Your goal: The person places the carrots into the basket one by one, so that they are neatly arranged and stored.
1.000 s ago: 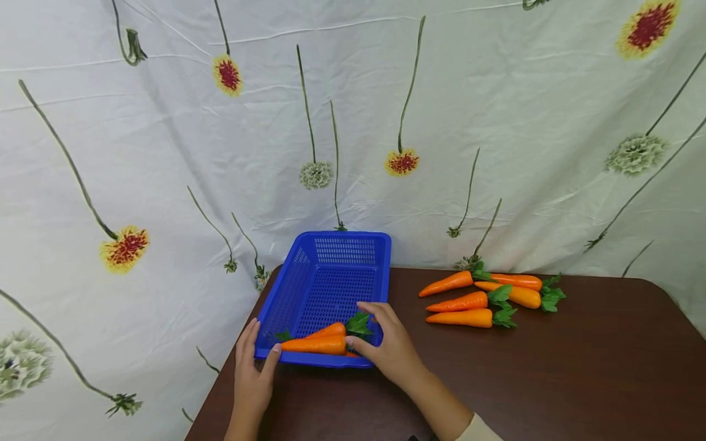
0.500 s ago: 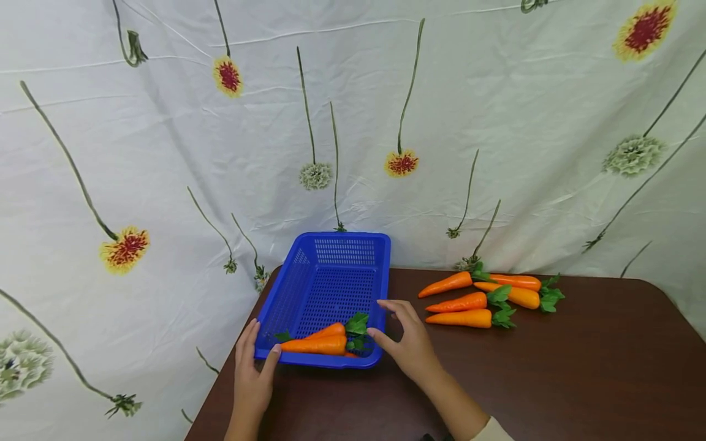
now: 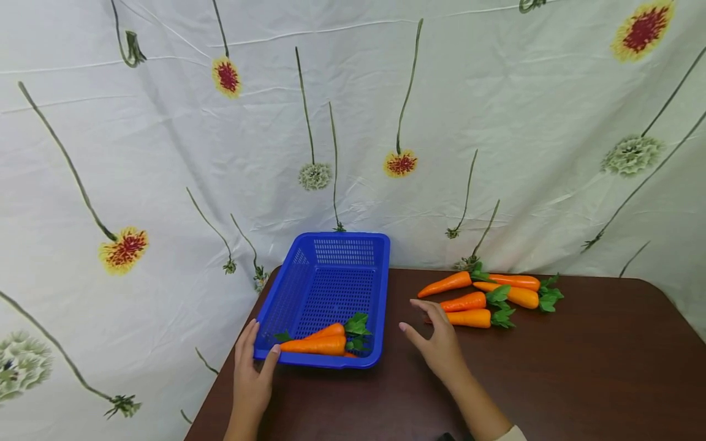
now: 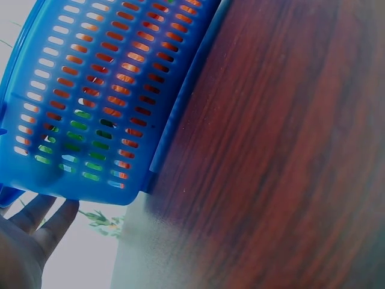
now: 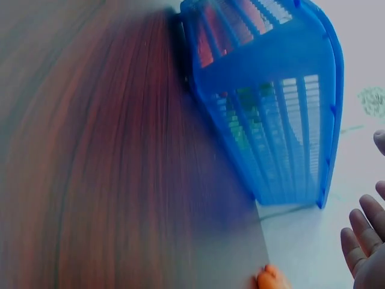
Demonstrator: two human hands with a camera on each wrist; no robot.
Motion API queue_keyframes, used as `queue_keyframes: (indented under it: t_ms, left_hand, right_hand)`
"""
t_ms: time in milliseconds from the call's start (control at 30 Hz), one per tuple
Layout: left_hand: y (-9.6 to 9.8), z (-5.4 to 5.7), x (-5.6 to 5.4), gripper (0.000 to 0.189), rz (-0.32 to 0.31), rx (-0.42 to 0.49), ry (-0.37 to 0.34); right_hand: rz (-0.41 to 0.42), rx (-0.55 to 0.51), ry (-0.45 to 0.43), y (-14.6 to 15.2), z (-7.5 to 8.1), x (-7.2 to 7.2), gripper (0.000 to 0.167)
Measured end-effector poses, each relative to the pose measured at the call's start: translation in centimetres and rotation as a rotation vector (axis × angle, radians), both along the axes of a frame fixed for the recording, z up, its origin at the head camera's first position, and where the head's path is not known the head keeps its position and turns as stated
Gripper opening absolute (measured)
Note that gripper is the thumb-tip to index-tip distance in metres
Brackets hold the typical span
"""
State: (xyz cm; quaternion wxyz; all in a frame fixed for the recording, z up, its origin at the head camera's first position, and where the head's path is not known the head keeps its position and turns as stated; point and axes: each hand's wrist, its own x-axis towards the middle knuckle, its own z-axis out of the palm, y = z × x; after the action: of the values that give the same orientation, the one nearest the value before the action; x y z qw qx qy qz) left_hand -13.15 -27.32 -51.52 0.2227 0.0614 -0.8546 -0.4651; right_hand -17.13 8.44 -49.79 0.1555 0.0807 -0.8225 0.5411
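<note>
A blue plastic basket (image 3: 384,294) stands at the left of the dark wooden table. Orange carrots with green leaves, such as this carrot (image 3: 314,345), lie along its near end. My left hand (image 3: 250,376) holds its near left corner, thumb at the front rim and fingers along the left side. In the left wrist view, fingertips (image 4: 63,214) meet the perforated basket wall (image 4: 96,90). My right hand (image 3: 438,343) holds nothing, thumb and fingers spread apart, to the right of the basket. Its fingers overlap the tips of the nearest loose carrots (image 3: 469,318) in the head view.
Several more carrots, including this carrot (image 3: 447,283), lie in a loose group at the table's back edge, right of the basket. A white curtain (image 3: 353,122) printed with flowers hangs behind the table (image 3: 579,367).
My right hand has drawn away from the carrots in the basket, over its right rim, and moved right toward the loose carrots. My left hand and the basket have stayed put.
</note>
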Motion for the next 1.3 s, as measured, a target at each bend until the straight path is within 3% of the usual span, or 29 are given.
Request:
queue_keyframes:
  t_ms: [600,700,967,1300]
  left_hand:
    - [-0.2,-0.1,0.0,0.068,0.001,0.012,-0.008]
    - [-0.1,-0.1,0.0,0.067,0.001,0.005,-0.005]
    - [-0.1,-0.2,0.1,0.068,0.007,-0.007,-0.008]
    - [-0.2,-0.1,0.1,0.068,0.002,0.006,-0.010]
  right_hand:
    - [-0.130,0.070,-0.149,6.2,-1.6,-0.5,0.055]
    - [-0.163,0.092,-0.160,7.1,-1.8,-0.7,0.054]
    - [-0.231,0.101,-0.080,9.4,-2.0,-1.0,0.052]
    - [-0.248,0.101,-0.189,11.5,-1.8,-1.1,0.059]
